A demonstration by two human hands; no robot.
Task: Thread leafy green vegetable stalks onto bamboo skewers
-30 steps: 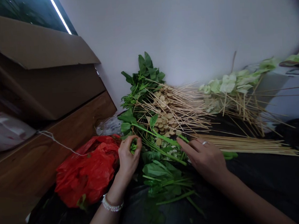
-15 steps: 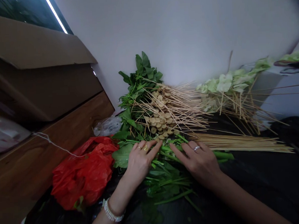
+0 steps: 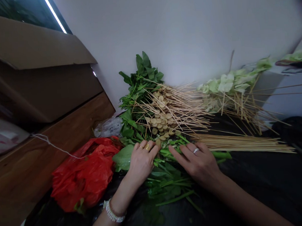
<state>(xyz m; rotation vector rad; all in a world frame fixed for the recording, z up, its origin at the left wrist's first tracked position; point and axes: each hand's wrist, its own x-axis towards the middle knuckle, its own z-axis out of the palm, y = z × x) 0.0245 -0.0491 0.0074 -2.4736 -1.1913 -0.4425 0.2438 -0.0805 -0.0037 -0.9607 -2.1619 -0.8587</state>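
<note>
Green leafy stalks (image 3: 168,154) lie across the middle of the black-covered surface, under both hands. My left hand (image 3: 142,160), with gold rings, is closed round the leafy end of these greens. My right hand (image 3: 200,159), with a silver ring, wraps over their stems; a thick stem (image 3: 222,155) sticks out to its right. Nearer to me lies a loose bunch of greens (image 3: 170,184). Just beyond my hands are skewered round tan slices (image 3: 163,120). A row of bare skewers (image 3: 248,143) rests to the right of my right hand.
A red plastic bag (image 3: 84,173) lies at left, beside a wooden board (image 3: 53,145) and a cardboard box (image 3: 45,88). Skewered leafy greens (image 3: 139,83) stand against the wall. Skewered pale cabbage (image 3: 226,83) is at the back right.
The greens and thick stem have shifted slightly left. My left fingers have curled in more, and my right hand has moved a little left.
</note>
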